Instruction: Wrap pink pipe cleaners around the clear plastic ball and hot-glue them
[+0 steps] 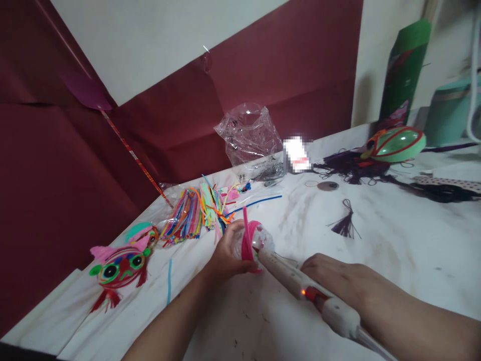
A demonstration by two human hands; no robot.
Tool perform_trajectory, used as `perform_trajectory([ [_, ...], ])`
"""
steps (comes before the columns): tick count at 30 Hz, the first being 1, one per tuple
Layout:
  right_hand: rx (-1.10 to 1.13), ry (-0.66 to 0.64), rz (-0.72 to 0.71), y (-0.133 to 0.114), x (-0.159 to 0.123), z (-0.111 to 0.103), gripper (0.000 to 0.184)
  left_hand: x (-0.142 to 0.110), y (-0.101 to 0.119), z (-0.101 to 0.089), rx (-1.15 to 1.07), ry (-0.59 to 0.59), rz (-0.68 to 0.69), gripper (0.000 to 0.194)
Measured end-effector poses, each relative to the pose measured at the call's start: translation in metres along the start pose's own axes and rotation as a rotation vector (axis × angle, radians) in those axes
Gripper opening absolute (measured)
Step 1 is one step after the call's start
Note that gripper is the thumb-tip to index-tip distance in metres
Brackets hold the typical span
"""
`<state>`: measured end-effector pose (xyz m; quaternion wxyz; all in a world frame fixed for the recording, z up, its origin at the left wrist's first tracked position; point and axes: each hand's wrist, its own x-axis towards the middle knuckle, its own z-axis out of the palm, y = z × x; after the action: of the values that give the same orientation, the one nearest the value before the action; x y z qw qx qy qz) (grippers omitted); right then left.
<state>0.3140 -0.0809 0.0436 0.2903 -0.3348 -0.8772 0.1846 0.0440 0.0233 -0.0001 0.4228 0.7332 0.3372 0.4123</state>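
My left hand (227,253) is closed around a clear plastic ball (262,240) with a pink pipe cleaner (246,235) wrapped over it, held just above the white marble table (394,240). My right hand (338,278) grips a white glue gun (300,283) whose red light is on. The gun's tip touches the ball beside the pink pipe cleaner.
A heap of coloured pipe cleaners (195,210) lies behind my left hand. A finished fish-like ornament (118,268) sits at the left edge. A crumpled clear bag (250,133), purple tassels (343,223), a green ornament (396,144) and a loose blue pipe cleaner (259,203) lie further back.
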Motion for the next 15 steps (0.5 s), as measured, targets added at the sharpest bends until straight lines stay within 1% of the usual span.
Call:
perform_trajectory([
  [5,-0.007,-0.004,0.0,0.0001,0.0006,-0.0008,0.017,-0.0006,-0.0051,-0.002,0.032,0.001,0.022,0.092],
  [8,-0.002,0.009,-0.021,-0.002,0.0002,-0.0019,0.018,-0.0009,-0.0032,-0.0025,0.051,-0.003,0.019,0.092],
  [11,-0.006,-0.005,-0.029,-0.0027,-0.0001,-0.0023,0.018,-0.0008,-0.0015,-0.0024,0.065,0.003,0.02,0.094],
  [15,-0.001,-0.008,-0.001,-0.0005,0.0002,-0.0017,0.02,-0.0005,-0.0018,-0.002,0.064,0.004,0.019,0.092],
])
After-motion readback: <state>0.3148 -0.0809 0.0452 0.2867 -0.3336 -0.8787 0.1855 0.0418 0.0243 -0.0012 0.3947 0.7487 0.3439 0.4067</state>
